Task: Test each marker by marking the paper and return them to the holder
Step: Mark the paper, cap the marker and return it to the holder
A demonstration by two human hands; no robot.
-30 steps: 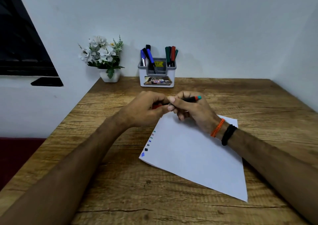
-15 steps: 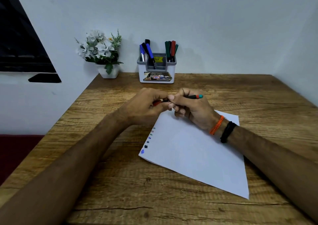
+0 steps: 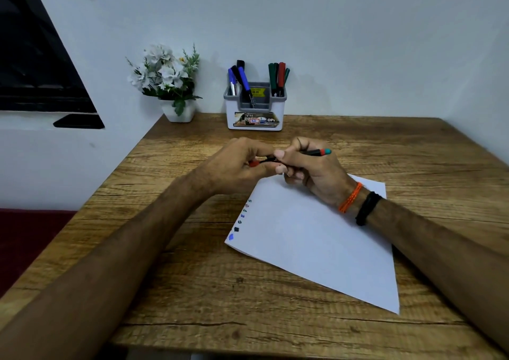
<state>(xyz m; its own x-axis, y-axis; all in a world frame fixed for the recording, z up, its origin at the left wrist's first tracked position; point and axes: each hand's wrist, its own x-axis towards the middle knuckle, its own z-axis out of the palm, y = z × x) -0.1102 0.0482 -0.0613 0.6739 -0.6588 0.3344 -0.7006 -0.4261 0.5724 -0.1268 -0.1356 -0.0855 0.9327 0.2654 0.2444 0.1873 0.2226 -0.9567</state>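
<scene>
The right hand (image 3: 311, 167) curled its fingers around a black marker (image 3: 314, 152), its red-and-teal end pointing right. The left hand (image 3: 237, 164) pinched the red cap (image 3: 254, 163) at the marker's other end. Both hovered above the far corner of the paper (image 3: 316, 244), whose left edge bore small coloured marks (image 3: 239, 222). Beyond, the holder (image 3: 254, 111) held more markers against the wall, beside a flower pot (image 3: 179, 111) on the wooden table (image 3: 220, 290).

Your view: dim, even, cool indoor light; soft shadows beneath your forearms; no glare; wide-angle bowing toward 3 and 9 o'clock; slight overall softness.
</scene>
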